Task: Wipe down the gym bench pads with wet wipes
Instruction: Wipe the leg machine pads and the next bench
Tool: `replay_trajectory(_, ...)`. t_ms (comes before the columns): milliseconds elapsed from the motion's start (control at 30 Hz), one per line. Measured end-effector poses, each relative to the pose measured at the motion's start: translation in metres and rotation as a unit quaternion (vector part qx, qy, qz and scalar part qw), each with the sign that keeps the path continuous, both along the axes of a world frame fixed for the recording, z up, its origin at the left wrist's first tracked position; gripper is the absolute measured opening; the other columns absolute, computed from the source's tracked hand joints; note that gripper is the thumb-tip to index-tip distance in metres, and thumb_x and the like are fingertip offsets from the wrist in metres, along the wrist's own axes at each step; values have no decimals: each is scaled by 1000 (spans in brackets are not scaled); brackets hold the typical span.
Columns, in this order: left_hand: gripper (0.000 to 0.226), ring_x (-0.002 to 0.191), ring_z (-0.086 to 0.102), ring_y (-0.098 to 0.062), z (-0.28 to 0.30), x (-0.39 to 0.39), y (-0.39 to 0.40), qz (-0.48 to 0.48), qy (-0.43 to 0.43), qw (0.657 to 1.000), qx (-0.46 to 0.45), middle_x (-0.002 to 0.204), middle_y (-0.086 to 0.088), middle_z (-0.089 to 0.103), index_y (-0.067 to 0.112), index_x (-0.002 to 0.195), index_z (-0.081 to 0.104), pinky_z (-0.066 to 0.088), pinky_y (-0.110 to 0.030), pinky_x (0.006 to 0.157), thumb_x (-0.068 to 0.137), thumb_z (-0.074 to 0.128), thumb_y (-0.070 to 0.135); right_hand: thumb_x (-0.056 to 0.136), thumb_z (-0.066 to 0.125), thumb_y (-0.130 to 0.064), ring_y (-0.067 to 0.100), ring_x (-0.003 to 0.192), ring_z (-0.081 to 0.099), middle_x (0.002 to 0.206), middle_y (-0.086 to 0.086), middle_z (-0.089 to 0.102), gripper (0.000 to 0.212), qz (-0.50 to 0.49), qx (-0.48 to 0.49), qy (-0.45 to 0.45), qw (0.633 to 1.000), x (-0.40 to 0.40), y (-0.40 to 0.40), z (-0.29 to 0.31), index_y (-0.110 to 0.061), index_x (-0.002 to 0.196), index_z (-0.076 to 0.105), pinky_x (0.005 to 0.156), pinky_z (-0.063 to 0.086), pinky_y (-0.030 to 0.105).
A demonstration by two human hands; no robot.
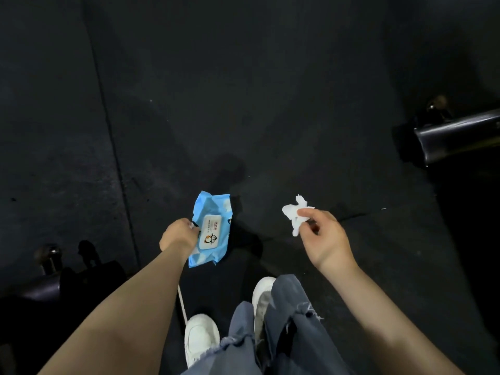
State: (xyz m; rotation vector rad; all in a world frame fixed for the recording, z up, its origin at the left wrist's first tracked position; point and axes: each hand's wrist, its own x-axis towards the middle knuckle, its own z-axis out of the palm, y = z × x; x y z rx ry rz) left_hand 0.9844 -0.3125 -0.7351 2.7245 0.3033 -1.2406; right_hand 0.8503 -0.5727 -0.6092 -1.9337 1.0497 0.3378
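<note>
1. A crumpled white wipe point(296, 213) is being pinched between the thumb and fingertips of the right hand point(323, 236), held in the air to the right of centre, above the dark floor point(243, 90).
2. A blue pack of wipes point(212, 230) is being gripped by the left hand point(178, 235), fingers curled round its left edge; its white flip lid is facing up and appears to be closed.
3. No bench pad is being touched at this moment. Dark padded pieces with metal posts are being glimpsed at the far right point(457, 136) and at the near left point(46, 285); whether these are the pads to be cleaned cannot be told for certain.
4. White shoes point(201, 338) and frayed blue jeans point(292, 328) are being seen at the near edge, over the floor.
5. By judgement, the wipe is being carried toward a pad. For a good result, the wipe would be better opened flat before being pressed down, then drawn along the pad in overlapping strokes, with the pack being kept shut so that the remaining wipes stay wet.
</note>
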Motion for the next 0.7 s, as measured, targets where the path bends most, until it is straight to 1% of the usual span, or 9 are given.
replay_trajectory(100, 15, 73, 59, -18, 23, -1, -20, -36, 11, 999, 11, 83, 0, 62, 21, 87, 60, 45, -31, 58, 92, 56, 35, 93, 53, -13, 13, 94, 58, 107, -5, 56, 26, -14, 0, 5, 1000, -4, -9, 15, -20, 113, 67, 81, 39, 17)
replay_trajectory(167, 14, 72, 59, -18, 53, -1, -33, -45, 7, 999, 8, 81, 1, 62, 21, 89, 61, 43, -29, 58, 91, 56, 34, 93, 53, -13, 14, 96, 59, 108, -5, 56, 25, -26, 10, 9, 1000, -7, -14, 39, -20, 112, 68, 78, 38, 14)
replay_trajectory(233, 13, 71, 58, -18, 91, 5, -42, -43, 1, 999, 0, 80, 2, 61, 21, 86, 59, 42, -28, 58, 90, 57, 33, 93, 52, -12, 14, 98, 59, 109, -3, 57, 25, -33, 17, 9, 999, -8, -18, 70, -18, 112, 68, 79, 37, 13)
replay_trajectory(300, 17, 71, 58, -18, 143, 16, -49, -37, -8, 999, -15, 78, 2, 60, 21, 78, 55, 39, -28, 57, 90, 57, 34, 93, 52, -11, 15, 100, 58, 109, -3, 56, 26, -43, 24, 0, 999, -6, -24, 116, -19, 114, 67, 83, 38, 17)
replay_trajectory(367, 24, 69, 58, -19, 204, 28, -59, -30, -17, 999, -39, 73, 1, 59, 19, 71, 52, 38, -28, 55, 90, 59, 32, 93, 52, -10, 14, 100, 58, 109, -4, 56, 27, -54, 27, -14, 998, -2, -35, 173, -20, 115, 66, 84, 38, 17)
replay_trajectory(500, 27, 64, 54, -16, 336, 51, -87, -26, -27, 996, -87, 70, -2, 58, 16, 67, 49, 37, -29, 53, 90, 60, 26, 92, 53, -8, 11, 99, 58, 108, -5, 56, 28, -73, 22, -56, 996, 10, -63, 288, -22, 112, 66, 74, 39, 7)
replay_trajectory(567, 26, 62, 53, -15, 401, 63, -103, -18, -43, 993, -109, 70, -2, 58, 15, 67, 51, 37, -29, 53, 89, 61, 25, 92, 54, -8, 9, 101, 57, 110, -6, 57, 27, -74, 19, -75, 994, 19, -80, 340, -23, 111, 66, 75, 37, 7)
replay_trajectory(633, 27, 62, 54, -17, 461, 75, -120, 2, -65, 989, -136, 69, -3, 60, 12, 67, 54, 37, -30, 53, 88, 62, 25, 92, 54, -9, 9, 105, 57, 114, -8, 58, 25, -68, 18, -97, 993, 30, -98, 388, -24, 108, 66, 79, 38, 10)
replay_trajectory(700, 28, 63, 54, -21, 513, 89, -135, 27, -87, 982, -165, 67, -7, 60, 11, 65, 54, 36, -32, 56, 87, 64, 26, 90, 55, -7, 11, 107, 59, 115, -4, 61, 24, -65, 0, -133, 989, 43, -116, 429, -25, 102, 66, 87, 41, 17)
